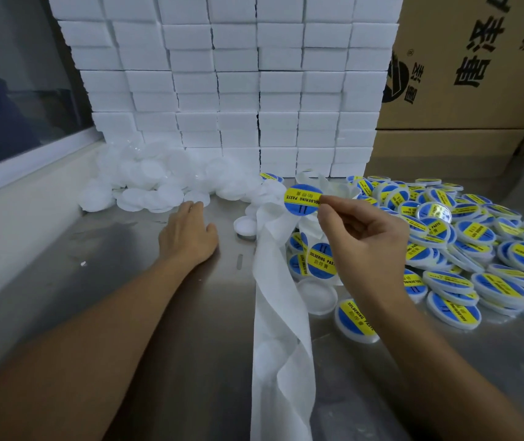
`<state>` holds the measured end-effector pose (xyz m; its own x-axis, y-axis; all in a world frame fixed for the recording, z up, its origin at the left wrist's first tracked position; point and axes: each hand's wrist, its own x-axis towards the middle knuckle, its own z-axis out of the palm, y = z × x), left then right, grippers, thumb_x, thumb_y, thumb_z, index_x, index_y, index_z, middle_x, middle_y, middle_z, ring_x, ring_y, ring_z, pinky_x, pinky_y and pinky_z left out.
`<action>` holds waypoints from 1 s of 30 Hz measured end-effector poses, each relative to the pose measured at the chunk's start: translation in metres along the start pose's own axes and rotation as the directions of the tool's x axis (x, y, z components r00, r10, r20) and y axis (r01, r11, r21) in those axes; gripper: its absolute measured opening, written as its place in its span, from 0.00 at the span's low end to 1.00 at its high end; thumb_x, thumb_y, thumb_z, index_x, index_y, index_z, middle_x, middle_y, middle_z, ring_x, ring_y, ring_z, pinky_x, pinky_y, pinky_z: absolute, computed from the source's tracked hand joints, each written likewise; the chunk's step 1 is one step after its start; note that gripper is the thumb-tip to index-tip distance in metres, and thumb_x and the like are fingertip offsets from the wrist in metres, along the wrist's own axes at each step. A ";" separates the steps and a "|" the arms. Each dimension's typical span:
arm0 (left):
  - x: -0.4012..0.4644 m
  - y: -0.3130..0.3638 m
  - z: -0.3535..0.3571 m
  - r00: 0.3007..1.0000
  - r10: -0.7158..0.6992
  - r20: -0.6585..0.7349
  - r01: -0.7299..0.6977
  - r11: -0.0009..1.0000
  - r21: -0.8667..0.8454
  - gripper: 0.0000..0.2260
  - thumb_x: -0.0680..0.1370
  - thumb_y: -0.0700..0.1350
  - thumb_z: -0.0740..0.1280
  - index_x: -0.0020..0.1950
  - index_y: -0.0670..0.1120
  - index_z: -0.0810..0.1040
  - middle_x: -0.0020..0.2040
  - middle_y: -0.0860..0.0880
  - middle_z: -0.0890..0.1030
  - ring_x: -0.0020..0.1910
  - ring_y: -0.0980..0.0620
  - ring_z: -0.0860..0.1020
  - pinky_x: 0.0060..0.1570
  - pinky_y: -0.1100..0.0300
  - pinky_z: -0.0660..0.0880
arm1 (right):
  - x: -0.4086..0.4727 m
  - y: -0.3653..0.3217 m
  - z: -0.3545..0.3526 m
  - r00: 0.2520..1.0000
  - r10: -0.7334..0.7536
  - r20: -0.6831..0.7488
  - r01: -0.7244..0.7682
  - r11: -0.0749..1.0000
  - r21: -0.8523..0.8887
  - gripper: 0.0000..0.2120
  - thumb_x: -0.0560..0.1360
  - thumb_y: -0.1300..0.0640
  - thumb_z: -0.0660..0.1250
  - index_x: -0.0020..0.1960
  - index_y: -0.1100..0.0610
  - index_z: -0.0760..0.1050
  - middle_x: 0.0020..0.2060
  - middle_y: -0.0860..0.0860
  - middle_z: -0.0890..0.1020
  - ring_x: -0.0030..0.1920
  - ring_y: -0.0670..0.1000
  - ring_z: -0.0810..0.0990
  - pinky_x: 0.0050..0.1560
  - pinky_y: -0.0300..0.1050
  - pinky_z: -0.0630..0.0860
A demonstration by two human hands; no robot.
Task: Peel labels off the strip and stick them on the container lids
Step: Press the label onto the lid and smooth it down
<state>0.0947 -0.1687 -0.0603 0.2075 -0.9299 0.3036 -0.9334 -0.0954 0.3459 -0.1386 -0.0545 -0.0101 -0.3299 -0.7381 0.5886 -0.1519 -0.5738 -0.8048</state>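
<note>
Right hand (362, 237), raised above the desk (165, 329), pinching a round blue-and-yellow label (303, 199) by its edge (grip grasping the label); left hand (187, 233) released, fingers straight, reaching toward the plain white lids (155, 186); white backing strip (278, 329) trailing between the arms; labelled lids (464, 249) heaped at right.

My right hand (362, 237): pinched one round blue-and-yellow label (302, 199) above the white strip (278, 300).
My left hand (187, 232): lay flat left of the strip, fingers reaching the plain white lids (152, 186).
Labelled lids (464, 237): heaped right of the strip.
</note>
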 end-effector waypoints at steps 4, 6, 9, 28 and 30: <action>0.019 -0.001 0.003 0.999 -0.046 0.025 0.042 0.987 0.157 0.24 0.81 0.52 0.54 0.77 0.48 0.58 0.77 0.48 0.61 0.69 0.43 0.68 0.60 0.46 0.68 | 0.002 0.002 -0.002 0.999 -0.046 0.005 0.046 0.998 -0.052 0.06 0.73 0.65 0.72 0.47 0.56 0.83 0.37 0.47 0.85 0.38 0.43 0.82 0.41 0.35 0.77; 0.025 -0.001 0.005 0.999 -0.049 0.012 0.046 0.981 0.190 0.21 0.80 0.51 0.53 0.73 0.47 0.63 0.71 0.45 0.69 0.63 0.41 0.73 0.51 0.48 0.68 | 0.004 0.005 -0.002 0.999 -0.050 0.010 0.051 0.995 -0.091 0.08 0.73 0.65 0.71 0.51 0.57 0.82 0.39 0.46 0.84 0.39 0.41 0.81 0.41 0.33 0.76; 0.031 -0.003 0.010 0.999 -0.033 -0.025 0.037 0.977 0.209 0.17 0.80 0.50 0.53 0.66 0.46 0.70 0.65 0.45 0.72 0.57 0.40 0.75 0.45 0.52 0.64 | 0.004 0.008 -0.003 0.998 -0.056 0.014 0.057 0.991 -0.118 0.12 0.74 0.66 0.71 0.56 0.57 0.81 0.40 0.44 0.83 0.39 0.39 0.80 0.41 0.30 0.75; 0.008 -0.007 0.002 0.991 -0.060 -0.116 0.038 0.981 -0.190 0.04 0.73 0.44 0.68 0.38 0.45 0.77 0.51 0.48 0.70 0.43 0.47 0.73 0.41 0.54 0.70 | -0.004 0.008 0.001 0.990 -0.062 0.127 0.089 0.972 -0.218 0.03 0.74 0.63 0.71 0.44 0.55 0.80 0.49 0.50 0.77 0.40 0.39 0.80 0.37 0.34 0.74; 0.003 -0.006 0.002 0.991 -0.048 -0.124 0.021 0.976 -0.215 0.08 0.72 0.47 0.70 0.35 0.46 0.75 0.47 0.50 0.71 0.44 0.48 0.73 0.42 0.55 0.70 | -0.005 0.007 0.002 0.990 -0.063 0.127 0.090 0.973 -0.214 0.03 0.74 0.63 0.72 0.44 0.55 0.81 0.50 0.50 0.75 0.40 0.39 0.80 0.37 0.35 0.75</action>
<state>0.1007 -0.1716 -0.0634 0.2872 -0.8730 0.3942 -0.8440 -0.0360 0.5351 -0.1364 -0.0555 -0.0179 -0.1988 -0.7393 0.6434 -0.3767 -0.5484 -0.7466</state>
